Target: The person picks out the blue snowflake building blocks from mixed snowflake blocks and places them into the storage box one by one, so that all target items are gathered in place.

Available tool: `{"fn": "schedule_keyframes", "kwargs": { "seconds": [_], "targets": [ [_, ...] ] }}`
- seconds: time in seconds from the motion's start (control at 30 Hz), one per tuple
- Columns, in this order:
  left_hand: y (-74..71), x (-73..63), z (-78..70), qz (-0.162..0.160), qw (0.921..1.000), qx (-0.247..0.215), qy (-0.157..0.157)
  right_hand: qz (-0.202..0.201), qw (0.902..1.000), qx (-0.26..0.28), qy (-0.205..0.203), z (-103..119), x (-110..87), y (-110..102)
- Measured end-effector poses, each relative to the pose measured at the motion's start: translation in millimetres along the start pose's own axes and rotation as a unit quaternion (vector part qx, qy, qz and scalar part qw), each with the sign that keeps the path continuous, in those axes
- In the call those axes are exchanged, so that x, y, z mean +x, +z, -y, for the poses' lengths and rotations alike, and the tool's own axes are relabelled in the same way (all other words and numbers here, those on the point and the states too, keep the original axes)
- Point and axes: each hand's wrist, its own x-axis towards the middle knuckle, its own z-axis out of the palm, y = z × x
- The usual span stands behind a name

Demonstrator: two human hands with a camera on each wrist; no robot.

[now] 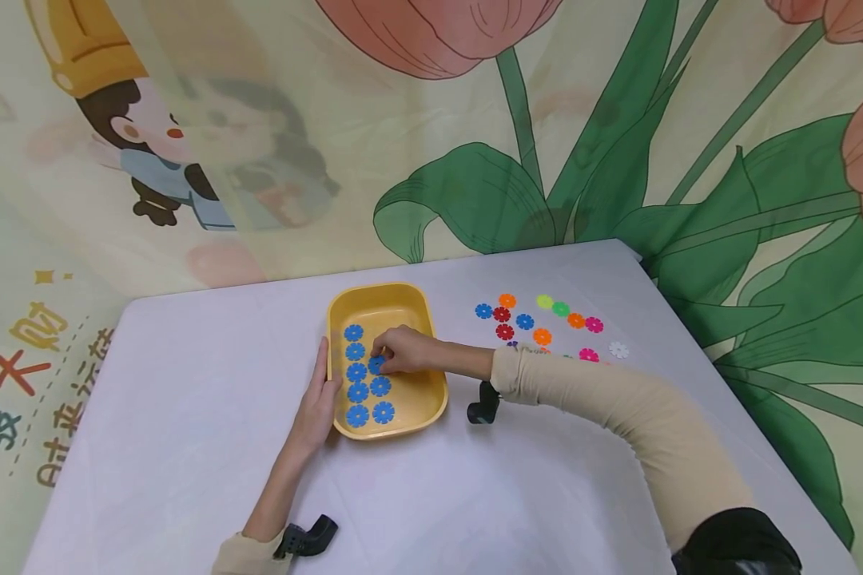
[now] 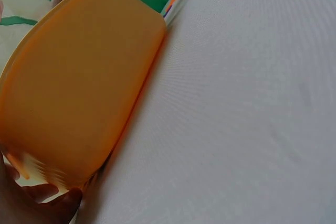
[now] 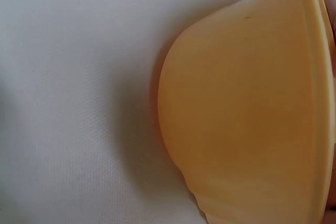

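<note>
A yellow plastic tray (image 1: 407,411) sits on the table, with several blue notched building discs (image 1: 357,392) lined up in two columns along its left half. My left hand (image 1: 320,399) grips the tray's left side, its thumb at the rim and its fingers along the outer wall. In the left wrist view, the fingers (image 2: 67,202) touch the tray's lower end. Over the tray, my right hand (image 1: 407,350) pinches a blue building disc (image 1: 376,365) at the top of the right column; the fingertips partly cover it. From the right wrist, mostly the tray's outer wall (image 3: 236,103) shows.
Loose discs in several colours lie to the right of the tray, among them an orange disc (image 1: 507,300), a green disc (image 1: 561,309) and a white disc (image 1: 618,350). My right sleeve (image 1: 582,383) hides part of that group. A patterned cloth (image 1: 295,160) hangs behind the white table (image 1: 208,383).
</note>
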Motion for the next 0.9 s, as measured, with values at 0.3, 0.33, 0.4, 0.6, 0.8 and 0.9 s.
{"fn": "schedule_keyframes", "kwargs": {
  "seconds": [0.3, 0.33, 0.4, 0.6, 0.8, 0.9],
  "targets": [
    [1.8, 5.7, 17.0, -0.004, 1.0000, 0.002, 0.005, -0.006, 0.9999, -0.013, 0.004, 2, -2.0, 2],
    [2.2, 7.5, 21.1, -0.007, 0.9999, 0.004, 0.007, -0.008, 0.9998, -0.017, 0.004, 2, -1.8, 2],
    [3.1, 10.0, 27.1, -0.011, 0.9998, 0.006, 0.014, -0.010, 0.9996, -0.026, 0.006, 1, -1.4, 3],
    [3.7, 12.3, 31.4, -0.016, 0.9996, 0.014, 0.020, -0.006, 0.9993, -0.035, 0.010, -1, -0.5, 4],
    [2.9, 11.9, 30.7, -0.012, 0.9996, 0.015, 0.019, 0.003, 0.9997, -0.019, 0.011, 1, -1.7, 0],
    [3.5, 11.4, 30.0, -0.013, 0.9996, 0.015, 0.019, 0.004, 0.9999, 0.005, 0.014, 6, -5.7, -9]
  ]
}}
